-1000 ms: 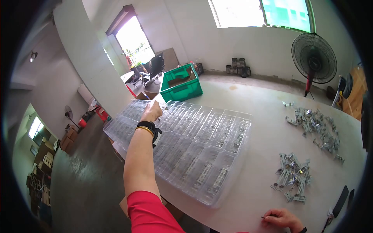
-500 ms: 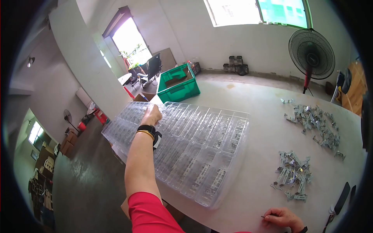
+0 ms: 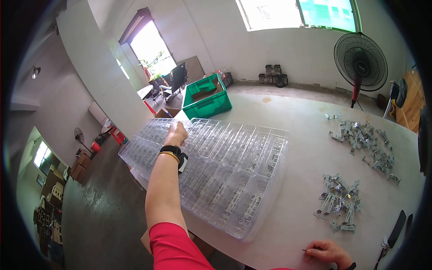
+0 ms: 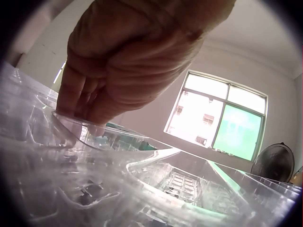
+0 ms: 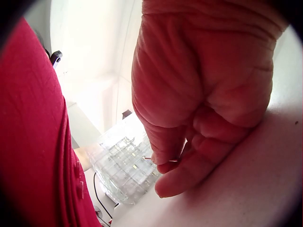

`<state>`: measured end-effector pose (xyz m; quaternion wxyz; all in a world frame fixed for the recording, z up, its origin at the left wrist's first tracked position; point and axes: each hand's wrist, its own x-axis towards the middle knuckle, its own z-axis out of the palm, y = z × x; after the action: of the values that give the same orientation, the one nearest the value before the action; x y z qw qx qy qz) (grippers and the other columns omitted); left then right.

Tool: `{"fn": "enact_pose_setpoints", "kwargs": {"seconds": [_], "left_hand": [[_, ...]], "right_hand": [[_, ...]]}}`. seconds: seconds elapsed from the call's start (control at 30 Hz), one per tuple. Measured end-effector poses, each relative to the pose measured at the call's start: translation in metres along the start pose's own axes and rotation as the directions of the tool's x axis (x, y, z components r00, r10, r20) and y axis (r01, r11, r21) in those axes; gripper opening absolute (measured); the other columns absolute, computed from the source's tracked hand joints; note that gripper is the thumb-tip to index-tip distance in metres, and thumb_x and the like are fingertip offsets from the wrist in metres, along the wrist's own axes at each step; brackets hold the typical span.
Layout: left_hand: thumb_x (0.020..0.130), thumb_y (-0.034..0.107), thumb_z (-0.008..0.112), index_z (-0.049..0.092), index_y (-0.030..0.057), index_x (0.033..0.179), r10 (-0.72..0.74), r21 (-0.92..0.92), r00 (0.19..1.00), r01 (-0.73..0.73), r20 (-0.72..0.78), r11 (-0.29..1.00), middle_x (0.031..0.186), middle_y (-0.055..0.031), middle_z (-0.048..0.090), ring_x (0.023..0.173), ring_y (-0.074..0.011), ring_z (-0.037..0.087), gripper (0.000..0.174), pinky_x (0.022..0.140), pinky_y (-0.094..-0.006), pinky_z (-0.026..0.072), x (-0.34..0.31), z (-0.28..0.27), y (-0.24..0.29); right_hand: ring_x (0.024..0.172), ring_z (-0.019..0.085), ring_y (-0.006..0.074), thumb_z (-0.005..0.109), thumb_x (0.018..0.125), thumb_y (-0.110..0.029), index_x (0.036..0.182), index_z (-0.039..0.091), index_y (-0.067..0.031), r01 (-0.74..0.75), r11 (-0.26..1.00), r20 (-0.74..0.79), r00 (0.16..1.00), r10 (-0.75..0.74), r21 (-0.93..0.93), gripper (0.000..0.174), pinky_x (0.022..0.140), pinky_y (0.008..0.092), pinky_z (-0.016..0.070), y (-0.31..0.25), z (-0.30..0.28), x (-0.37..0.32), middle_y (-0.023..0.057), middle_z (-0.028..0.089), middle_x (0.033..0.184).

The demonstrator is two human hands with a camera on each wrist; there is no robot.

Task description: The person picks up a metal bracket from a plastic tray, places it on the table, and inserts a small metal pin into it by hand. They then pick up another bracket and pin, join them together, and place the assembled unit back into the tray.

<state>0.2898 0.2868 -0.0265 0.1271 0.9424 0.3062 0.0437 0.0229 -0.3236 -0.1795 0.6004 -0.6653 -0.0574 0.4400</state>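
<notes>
My left hand (image 3: 177,133) reaches over the far part of a clear plastic compartment tray (image 3: 270,177). In the left wrist view its fingers (image 4: 71,94) point down behind a clear compartment wall, and the tips are hidden, so I cannot tell whether they hold anything. Small metal brackets lie in rows inside many compartments. Resting near the table's front edge, my right hand (image 3: 328,253) pinches a thin metal pin (image 5: 147,159) between thumb and forefinger. Farther up the table from that hand is a pile of metal brackets (image 3: 338,202).
A second, looser heap of metal parts (image 3: 364,141) spreads at the table's right. Behind the tray stands a green crate (image 3: 207,108). A black-handled tool (image 3: 396,228) lies at the right edge, and a standing fan (image 3: 361,67) is beyond the table.
My left hand has lowered slightly at the tray's far part; a small shiny piece visible by its fingers a second ago is out of sight. The right hand stays put. The head view shifted slightly.
</notes>
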Motion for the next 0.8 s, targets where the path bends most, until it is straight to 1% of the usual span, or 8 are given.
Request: {"fn": "enact_pose_setpoints", "kwargs": {"seconds": [0.1,0.17,0.3,0.4,0.5,0.57,0.67,0.8], "left_hand": [[0.084,-0.004,0.062,0.069,-0.0124,0.1,-0.021,-0.01,1.0,0.021,0.017,1.0,0.085,-0.0232,0.073,0.072,-0.0305,0.076,0.019,0.062,-0.0385,0.0613,-0.002,-0.001,0.0],[0.084,-0.004,0.063,0.069,-0.0126,0.097,0.084,0.013,0.996,-0.084,-0.01,0.996,0.082,-0.0232,0.073,0.072,-0.0291,0.076,0.017,0.066,-0.0375,0.0616,-0.002,0.0,-0.003],[0.083,-0.004,0.063,0.069,-0.0116,0.098,0.103,0.024,0.994,-0.103,-0.021,0.994,0.081,-0.0235,0.073,0.076,-0.0286,0.076,0.018,0.068,-0.0374,0.0616,0.0,0.002,-0.005],[0.082,-0.004,0.062,0.07,-0.0103,0.099,0.134,0.079,0.991,-0.133,-0.02,0.988,0.084,-0.0248,0.073,0.079,-0.0306,0.076,0.02,0.07,-0.0381,0.0611,-0.002,0.0,-0.003],[0.081,-0.003,0.062,0.072,-0.0067,0.1,0.064,0.064,0.998,-0.064,-0.008,0.996,0.089,-0.0259,0.073,0.086,-0.0327,0.075,0.021,0.077,-0.0402,0.0599,-0.005,-0.002,0.0],[0.08,-0.003,0.063,0.073,-0.0043,0.099,0.149,0.133,0.987,-0.139,-0.068,0.981,0.094,-0.0264,0.072,0.092,-0.0344,0.074,0.022,0.081,-0.0427,0.0581,-0.001,0.0,-0.002],[0.079,-0.003,0.064,0.073,-0.0034,0.096,0.121,0.144,0.993,-0.12,0.002,0.982,0.095,-0.0264,0.072,0.097,-0.0352,0.073,0.019,0.083,-0.0443,0.057,0.001,-0.002,-0.004],[0.077,-0.004,0.065,0.073,-0.0054,0.09,0.11,0.118,0.994,-0.108,-0.011,0.987,0.093,-0.0255,0.072,0.093,-0.0342,0.074,0.015,0.08,-0.0431,0.0573,-0.002,0.0,-0.004]], "right_hand": [[0.083,0.07,0.0142,0.063,0.1,-0.016,0.107,0.066,0.0003,0.009,1.0,-0.007,1.0,-0.01,-0.014,0.018,0.079,0.0287,0.0555,-0.001,0.001,-0.001,0.0075,0.072,0.094],[0.083,0.07,0.014,0.063,0.1,-0.016,0.106,0.066,0.0004,0.012,1.0,-0.007,1.0,-0.012,0.002,0.018,0.079,0.0286,0.0555,-0.001,0.001,-0.001,0.0074,0.072,0.094],[0.083,0.07,0.0141,0.063,0.1,-0.016,0.106,0.066,0.0005,0.009,1.0,-0.005,1.0,-0.009,-0.004,0.018,0.079,0.0285,0.0555,-0.002,0.002,-0.001,0.0073,0.072,0.094],[0.082,0.07,0.0141,0.063,0.1,-0.016,0.106,0.066,0.0005,0.001,1.0,-0.003,1.0,-0.001,0.006,0.018,0.078,0.0284,0.0555,-0.002,0.002,-0.001,0.0073,0.072,0.094],[0.082,0.07,0.0142,0.063,0.1,-0.016,0.106,0.066,0.0006,0.006,1.0,-0.001,1.0,-0.006,0.009,0.018,0.077,0.0284,0.0557,-0.002,0.001,0.0,0.0075,0.072,0.093],[0.082,0.07,0.0144,0.063,0.1,-0.016,0.106,0.066,0.0006,0.019,1.0,-0.002,1.0,-0.019,0.002,0.018,0.077,0.0285,0.0559,0.0,0.0,0.001,0.0078,0.072,0.093],[0.082,0.07,0.0148,0.063,0.1,-0.016,0.106,0.066,0.0007,0.015,1.0,0.006,1.0,-0.015,0.027,0.018,0.077,0.0288,0.0562,0.0,0.001,0.001,0.0082,0.072,0.093],[0.082,0.07,0.0153,0.063,0.1,-0.015,0.105,0.066,0.0007,0.019,0.999,0.004,1.0,-0.019,0.035,0.017,0.077,0.0292,0.0567,0.0,0.001,0.001,0.0089,0.072,0.094]]}}
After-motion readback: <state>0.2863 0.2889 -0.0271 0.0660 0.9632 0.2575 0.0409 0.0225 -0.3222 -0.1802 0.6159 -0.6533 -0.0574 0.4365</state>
